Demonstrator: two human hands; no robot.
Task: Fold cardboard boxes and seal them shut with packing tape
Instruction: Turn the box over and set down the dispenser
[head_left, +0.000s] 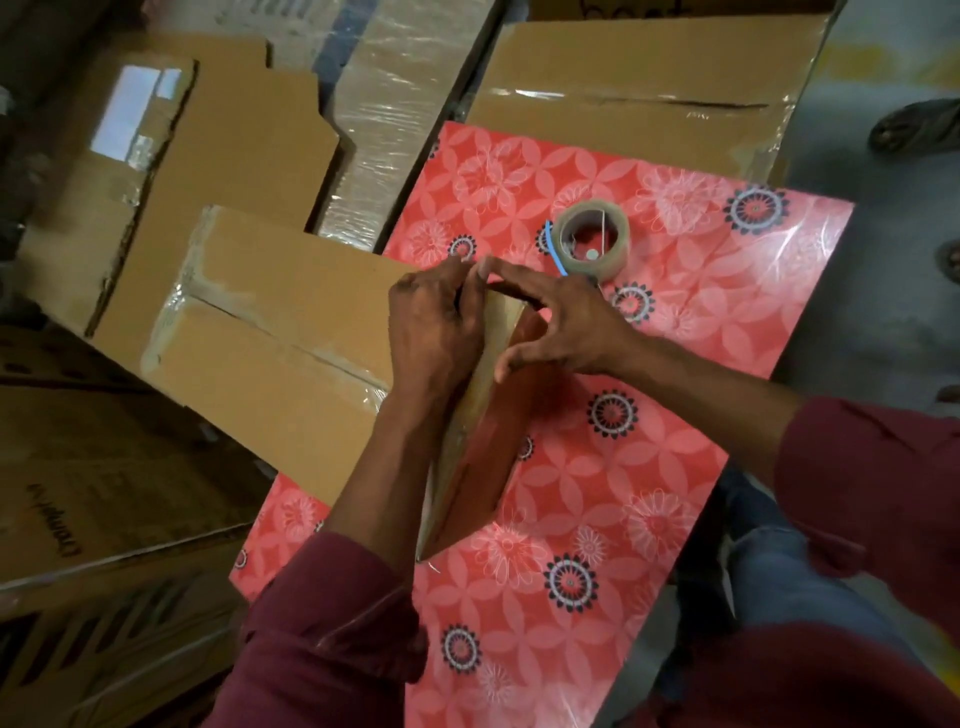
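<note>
Brown, light, stiff corrugated cardboard box (470, 447) stands on the red flower-patterned counter (649, 467), pinched along its taped top edge by left hand (436, 332) and right hand (561, 322), best gripped there.

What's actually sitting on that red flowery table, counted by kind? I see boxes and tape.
Cardboard boxes: 2, the taped box lying partly over the table edge, and the small box under both hands
Tape rolls: 1, the tape roll
Total: 3
</note>
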